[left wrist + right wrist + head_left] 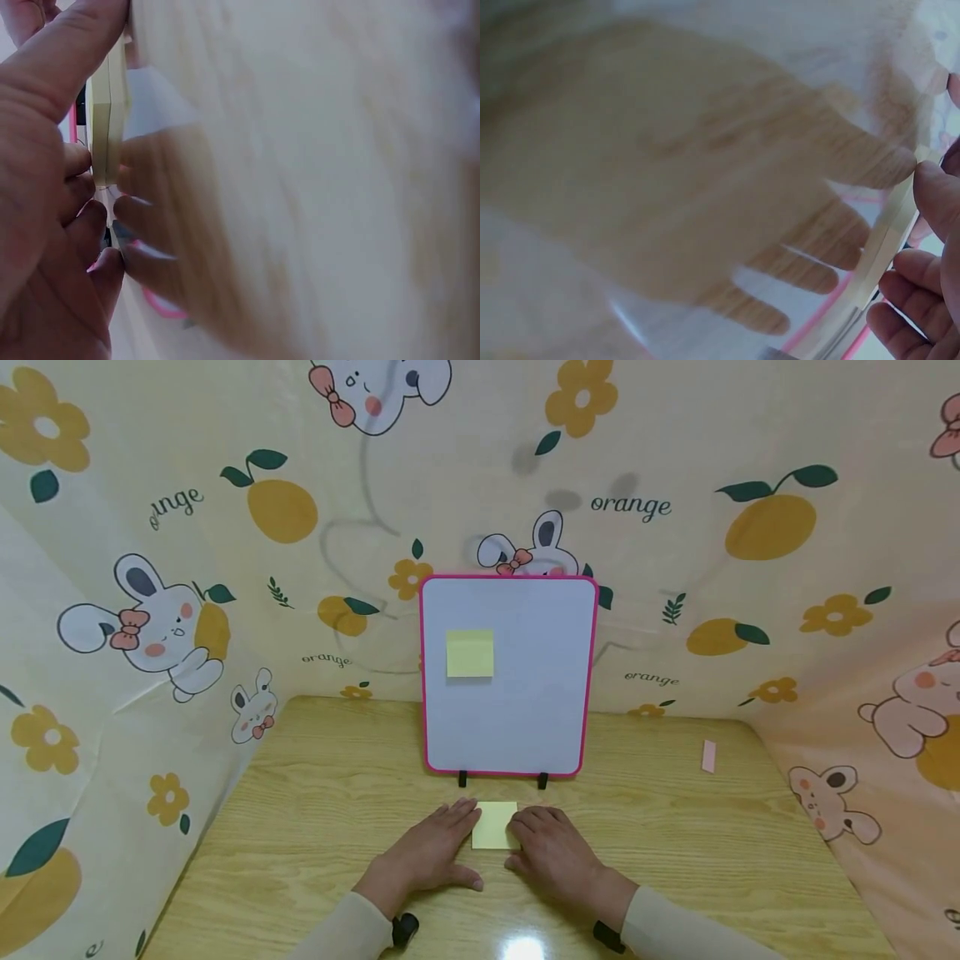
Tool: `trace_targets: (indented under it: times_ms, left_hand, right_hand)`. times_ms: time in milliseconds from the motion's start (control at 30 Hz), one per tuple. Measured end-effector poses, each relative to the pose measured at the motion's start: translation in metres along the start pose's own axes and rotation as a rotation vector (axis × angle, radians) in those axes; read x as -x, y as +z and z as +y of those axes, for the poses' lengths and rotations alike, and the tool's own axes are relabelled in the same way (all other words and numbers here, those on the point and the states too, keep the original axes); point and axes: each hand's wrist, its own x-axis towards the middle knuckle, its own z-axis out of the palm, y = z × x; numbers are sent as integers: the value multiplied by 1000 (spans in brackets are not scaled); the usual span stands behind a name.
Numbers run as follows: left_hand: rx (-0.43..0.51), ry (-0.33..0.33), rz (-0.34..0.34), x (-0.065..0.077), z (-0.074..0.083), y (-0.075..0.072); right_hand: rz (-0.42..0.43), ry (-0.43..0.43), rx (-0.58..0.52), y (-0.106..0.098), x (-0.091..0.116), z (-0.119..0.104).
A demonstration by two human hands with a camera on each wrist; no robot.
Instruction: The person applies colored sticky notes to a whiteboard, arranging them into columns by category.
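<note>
A pale yellow sticky-note pad (494, 827) lies flat on the table, between both hands. My left hand (431, 852) touches its left edge with extended fingers, the thumb spread out below on the tabletop. At the pad's right edge rests my right hand (557, 856), its fingers slightly bent and its thumb near the lower corner. From the side, the left wrist view shows the pad's thick edge (105, 131) beside the fingers. The right wrist view shows the edge of the pad (885, 232) past the right fingertips. One yellow sticky note (470, 653) is on the whiteboard (525, 718).
The pink-framed whiteboard stands upright behind the pad on black feet (462, 778). A small pink strip (708, 756) lies at the back right of the wooden table (675, 835). Printed cloth (480, 468) with rabbits and oranges encloses the back and sides.
</note>
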Motion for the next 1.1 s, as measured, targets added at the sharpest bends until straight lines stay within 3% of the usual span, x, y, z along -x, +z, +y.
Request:
trace_targets:
  times_ms: [433, 833, 1100]
  left_hand:
    - [16, -3, -4, 0, -1, 0]
    - [17, -2, -6, 1, 0, 1]
    - [-73, 29, -11, 2, -3, -2]
  right_hand:
    - [-37, 24, -47, -2, -3, 0]
    - [-20, 3, -16, -2, -2, -1]
    - [2, -21, -21, 0, -2, -1]
